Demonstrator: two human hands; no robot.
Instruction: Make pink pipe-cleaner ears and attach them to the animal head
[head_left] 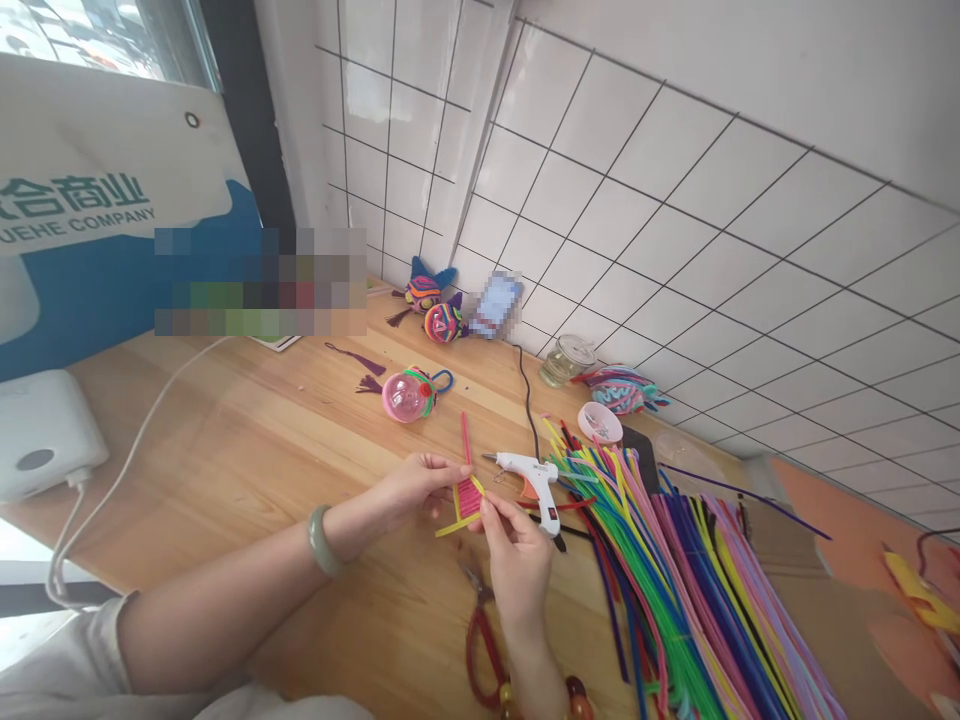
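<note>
Fingertips of the left hand [411, 490] and the right hand [519, 555] both grip the small pink-and-yellow piece [469, 497], which sits just below the centre of the frame, raised between them. The left hand's thumb and fingers pinch its upper left part, while the right hand's thumb and fingertips close on its right edge; both hands touch it, so neither is nearer. From the left fingertips, the body of the piece lies down and slightly right; from the right fingertips, it lies left. Its long axis runs roughly up and down the frame, with a straight pink stem [465, 435] standing out at the top, tipped slightly leftward, and a yellow strip [448, 529] crossing its foot and poking out at lower left. Between these, pink rows fill a yellow outline, though the hands hide part of the border. Just right of the piece lies a white glue gun [525, 466], its nozzle aimed left toward it. Red-handled scissors [477, 655] rest below, beside the right wrist, and a thick spread of coloured stems [682, 590] fills the lower right. Up and left of the hands lies a clear-fronted pink ornament [407, 398] on the wooden table [330, 450].
</note>
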